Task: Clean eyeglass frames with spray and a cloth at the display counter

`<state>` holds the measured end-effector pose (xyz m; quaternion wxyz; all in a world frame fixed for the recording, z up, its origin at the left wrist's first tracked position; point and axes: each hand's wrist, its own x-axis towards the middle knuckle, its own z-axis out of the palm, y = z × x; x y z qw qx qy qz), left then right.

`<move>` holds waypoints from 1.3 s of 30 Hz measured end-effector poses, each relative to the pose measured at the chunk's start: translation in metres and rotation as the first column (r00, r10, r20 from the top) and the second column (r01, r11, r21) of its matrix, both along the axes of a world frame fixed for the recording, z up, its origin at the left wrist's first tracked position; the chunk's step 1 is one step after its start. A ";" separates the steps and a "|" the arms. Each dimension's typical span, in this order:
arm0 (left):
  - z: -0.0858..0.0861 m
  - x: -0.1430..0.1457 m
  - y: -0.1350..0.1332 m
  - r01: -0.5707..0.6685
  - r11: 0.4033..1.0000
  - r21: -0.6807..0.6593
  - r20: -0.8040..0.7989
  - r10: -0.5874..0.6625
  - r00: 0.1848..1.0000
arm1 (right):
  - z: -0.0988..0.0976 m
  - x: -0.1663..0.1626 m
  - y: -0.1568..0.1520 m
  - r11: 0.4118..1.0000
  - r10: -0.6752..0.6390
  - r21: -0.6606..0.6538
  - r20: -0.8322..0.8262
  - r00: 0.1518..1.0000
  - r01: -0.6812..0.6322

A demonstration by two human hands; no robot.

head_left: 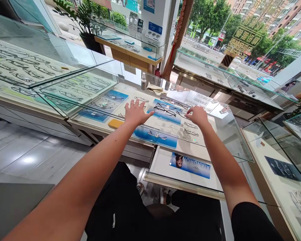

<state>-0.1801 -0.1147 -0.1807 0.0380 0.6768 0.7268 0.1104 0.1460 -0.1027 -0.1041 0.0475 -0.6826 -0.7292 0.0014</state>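
1. Thin dark glasses (166,110) lie on the flat rectangular blue card (171,119) — long axis left-to-right, right end slanting closer.
2. Left hand (135,113), left of the card, fingers splayed wide.
3. Right hand (198,116), right of it, fingers curled — can't tell if gripping.

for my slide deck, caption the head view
Left hand spread, right hand curled, over a glass display counter with eyeglasses.

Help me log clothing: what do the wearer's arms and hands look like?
The left hand and right hand are bare, with no gloves or watch visible. A black sleeve covers the upper right arm; none shows on the left arm.
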 end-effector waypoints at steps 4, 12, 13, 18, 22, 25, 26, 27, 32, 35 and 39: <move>-0.002 0.000 0.000 0.003 1.000 0.016 0.013 -0.003 1.000 | -0.013 -0.003 0.002 1.000 -0.019 0.022 0.039 0.999 0.019; -0.002 0.000 0.001 -0.003 1.000 0.019 0.019 0.002 1.000 | -0.021 -0.003 0.011 0.999 -0.034 0.036 0.060 0.998 0.032; -0.002 0.000 0.001 0.000 1.000 0.021 0.020 0.000 1.000 | -0.021 -0.004 0.012 0.999 -0.043 0.026 0.062 0.997 0.042; -0.002 0.000 0.001 -0.002 1.000 0.026 0.012 0.001 1.000 | -0.023 0.001 0.015 0.998 -0.056 -0.002 0.051 0.997 0.056; -0.002 0.000 0.001 -0.002 1.000 0.024 0.013 0.002 1.000 | -0.021 0.010 0.019 0.999 -0.015 -0.035 0.041 0.999 0.016; -0.002 0.000 0.000 -0.001 1.000 0.026 0.015 0.000 1.000 | -0.019 0.013 0.018 0.998 0.010 -0.061 -0.004 1.000 -0.010; -0.002 -0.001 0.000 0.001 1.000 0.024 0.016 -0.001 1.000 | -0.018 0.014 0.017 0.996 0.016 -0.081 -0.036 0.999 -0.019; -0.002 -0.001 0.000 0.001 1.000 0.021 0.017 -0.001 1.000 | -0.016 0.015 0.014 0.994 0.021 -0.105 -0.068 0.997 -0.028; 0.000 -0.001 0.000 -0.007 1.000 0.008 0.019 0.006 1.000 | -0.008 0.018 -0.012 0.970 0.043 -0.224 -0.238 0.970 -0.098; 0.001 0.000 -0.001 -0.006 1.000 0.005 0.023 0.006 1.000 | 0.002 0.019 -0.043 0.926 0.075 -0.310 -0.408 0.910 -0.216; 0.002 0.002 -0.002 -0.009 1.000 0.000 0.026 0.009 1.000 | 0.019 0.013 -0.098 0.771 0.186 -0.427 -0.559 0.808 -0.473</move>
